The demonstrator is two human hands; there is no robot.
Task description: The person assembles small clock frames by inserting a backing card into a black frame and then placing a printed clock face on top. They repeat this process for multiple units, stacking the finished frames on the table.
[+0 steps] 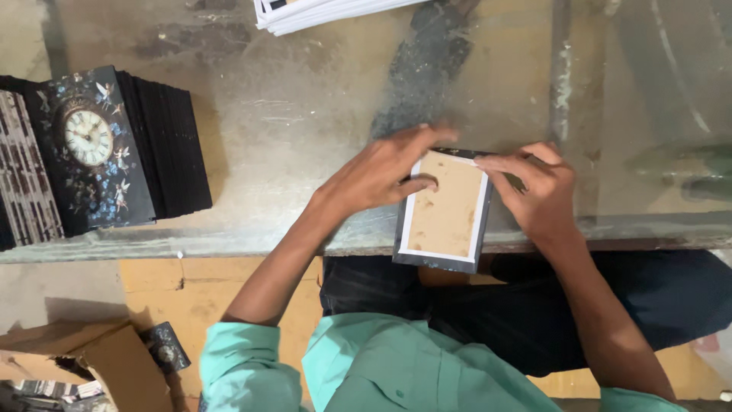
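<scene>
Centrally, 1 shallow box tray [446, 210]: dark outer walls, white inner border, tan card base facing up. It lies at the near edge of the worn, stained worktable [305, 114], its near end hanging slightly over the edge above the person's lap.

Left hand [381, 172]: laid flat across the tray's upper left corner, fingers spread and pressing on the far rim, thumb resting on the tan base. Not clenched; it pins the tray instead of gripping round it.

Right hand [537, 191]: on the tray's upper right corner, index finger stretched along the far rim toward the left hand, remaining fingers curled against the right wall.

Far left of the table: 1 stack of black decorated covers [114, 149], the top one showing a clock face with small blue flowers.

Top edge: 1 pile of white sheets [320, 11], partly out of frame.

Lower left, on the floor: brown cardboard pieces [114, 362] with 1 small dark decorated piece [165, 347] beside them.
</scene>
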